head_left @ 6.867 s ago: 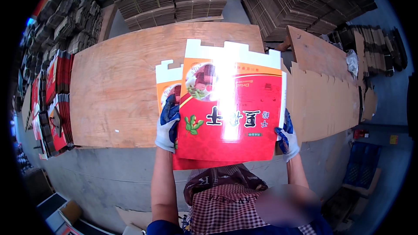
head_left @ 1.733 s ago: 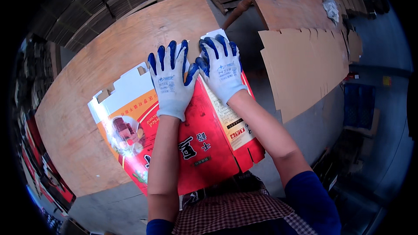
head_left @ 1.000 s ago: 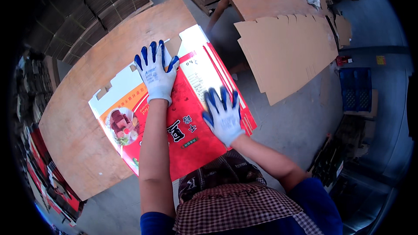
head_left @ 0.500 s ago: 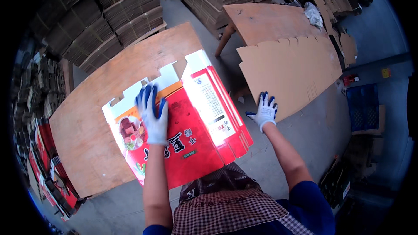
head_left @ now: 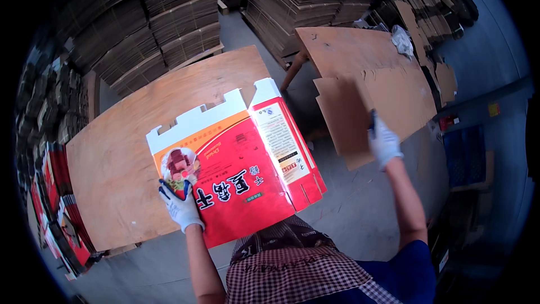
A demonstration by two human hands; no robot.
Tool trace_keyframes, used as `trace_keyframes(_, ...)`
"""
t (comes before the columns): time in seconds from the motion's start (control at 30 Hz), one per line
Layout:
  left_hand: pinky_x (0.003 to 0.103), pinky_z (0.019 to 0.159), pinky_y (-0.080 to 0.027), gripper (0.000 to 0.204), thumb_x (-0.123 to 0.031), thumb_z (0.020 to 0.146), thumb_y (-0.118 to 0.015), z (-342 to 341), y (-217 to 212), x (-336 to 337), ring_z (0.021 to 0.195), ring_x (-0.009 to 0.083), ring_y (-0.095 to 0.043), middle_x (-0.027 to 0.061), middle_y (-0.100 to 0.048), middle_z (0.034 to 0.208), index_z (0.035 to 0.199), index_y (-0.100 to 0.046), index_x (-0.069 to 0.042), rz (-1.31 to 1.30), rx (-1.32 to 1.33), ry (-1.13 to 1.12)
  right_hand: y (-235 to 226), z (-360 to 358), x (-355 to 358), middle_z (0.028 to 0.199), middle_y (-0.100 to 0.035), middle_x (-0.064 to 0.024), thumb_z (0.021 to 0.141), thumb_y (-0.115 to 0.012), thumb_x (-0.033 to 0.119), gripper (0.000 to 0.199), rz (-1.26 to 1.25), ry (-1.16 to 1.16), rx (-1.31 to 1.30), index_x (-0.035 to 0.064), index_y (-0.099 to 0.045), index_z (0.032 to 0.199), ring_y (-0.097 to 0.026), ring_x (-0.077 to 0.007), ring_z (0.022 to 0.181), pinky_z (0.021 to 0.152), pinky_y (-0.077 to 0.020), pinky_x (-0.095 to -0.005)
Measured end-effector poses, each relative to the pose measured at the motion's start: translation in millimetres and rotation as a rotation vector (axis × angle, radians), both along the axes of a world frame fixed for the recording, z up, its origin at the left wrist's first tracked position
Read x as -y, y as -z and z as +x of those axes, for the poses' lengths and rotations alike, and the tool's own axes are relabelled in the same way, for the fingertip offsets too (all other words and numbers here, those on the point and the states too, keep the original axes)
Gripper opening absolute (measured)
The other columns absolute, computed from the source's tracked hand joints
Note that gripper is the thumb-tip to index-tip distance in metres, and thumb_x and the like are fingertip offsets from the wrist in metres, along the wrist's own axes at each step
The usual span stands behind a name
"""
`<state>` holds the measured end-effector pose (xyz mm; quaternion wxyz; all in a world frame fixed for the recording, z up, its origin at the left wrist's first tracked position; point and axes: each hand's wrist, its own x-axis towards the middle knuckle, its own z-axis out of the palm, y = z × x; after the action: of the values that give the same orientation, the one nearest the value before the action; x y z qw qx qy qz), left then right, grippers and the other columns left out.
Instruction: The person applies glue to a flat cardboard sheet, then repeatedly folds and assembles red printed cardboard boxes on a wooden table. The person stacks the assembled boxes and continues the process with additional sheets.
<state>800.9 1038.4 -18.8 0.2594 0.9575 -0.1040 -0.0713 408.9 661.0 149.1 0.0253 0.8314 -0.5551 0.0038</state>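
A flat red printed carton blank with white cut flaps and a food picture lies on the wooden table before me. My left hand, in a white glove with blue fingertips, rests on its lower left edge, thumb and fingers apart. To the right, my right hand, gloved alike and partly blurred, grips the edge of a plain brown cardboard sheet. The sheet is tipped up from the second table, its near face dark and smeared by motion. More brown cardboard lies flat behind it.
The left wooden table and the right wooden table stand apart with grey floor between. Tall stacks of bundled cardboard line the back. Red printed cartons are piled at left. A blue crate is at far right.
My left hand slid from the middle of the red blank to its lower left edge. My right hand moved rightward and took hold of a brown sheet, which has tipped up.
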Motion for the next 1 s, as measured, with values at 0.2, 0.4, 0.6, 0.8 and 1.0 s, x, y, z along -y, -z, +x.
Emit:
trace_keyframes(0.2, 0.05, 0.12, -0.025, 0.065, -0.034, 0.092, -0.069, -6, 9, -11, 0.147, 0.0393, -0.031, 0.0187, -0.034, 0.161, 0.15, -0.048, -0.013, 0.177, 0.367, 0.167, -235, 12, -65, 0.139, -0.057, -0.015, 0.101, -0.058, 0.027, 0.058, 0.083, -0.042, 0.878, -0.0031, -0.044, 0.149, -0.06, -0.016, 0.12, 0.102, -0.048, -0.0301)
trace_keyframes(0.4, 0.053, 0.124, -0.016, 0.049, -0.022, 0.095, -0.063, -5, 18, -10, 0.146, 0.0357, -0.035, 0.0173, -0.047, 0.152, 0.142, -0.057, -0.01, -0.124, 0.261, 0.286, -235, -48, -65, 0.15, -0.049, -0.0167, 0.104, -0.048, 0.027, 0.055, 0.17, -0.487, 0.812, -0.0018, -0.043, 0.15, -0.056, -0.0213, 0.129, 0.11, -0.0437, -0.0354)
trace_keyframes(0.6, 0.038, 0.121, -0.027, 0.056, -0.038, 0.112, -0.029, 3, 19, -38, 0.14, 0.0219, -0.044, 0.0108, -0.048, 0.153, 0.148, -0.045, 0.001, -1.378, -0.604, -0.066, -1, 105, -131, 0.161, -0.036, -0.0106, 0.089, -0.06, 0.006, 0.072, 1.071, 0.101, 1.277, 0.0012, -0.034, 0.156, -0.04, -0.0196, 0.143, 0.116, -0.0359, -0.0317)
trace_keyframes(0.8, 0.035, 0.114, -0.038, 0.055, -0.003, 0.098, -0.054, 30, 2, -64, 0.137, 0.0218, -0.048, 0.0134, -0.048, 0.152, 0.151, -0.041, 0.0, -1.452, -0.698, -0.075, 126, 108, -169, 0.161, -0.036, -0.0067, 0.098, -0.056, 0.006, 0.065, 1.072, 0.064, 1.228, 0.0024, -0.031, 0.158, -0.038, -0.0159, 0.143, 0.116, -0.0324, -0.0296)
trace_keyframes(1.0, 0.048, 0.117, -0.032, 0.047, -0.01, 0.089, -0.068, 23, -28, 20, 0.133, 0.0363, -0.049, 0.017, -0.057, 0.139, 0.133, -0.059, -0.001, -0.342, 0.256, 0.354, 111, 120, -185, 0.139, -0.056, -0.0068, 0.1, -0.058, 0.008, 0.063, 0.908, 0.189, 0.902, 0.0148, -0.035, 0.158, -0.053, -0.0126, 0.122, 0.1, -0.042, -0.0277)
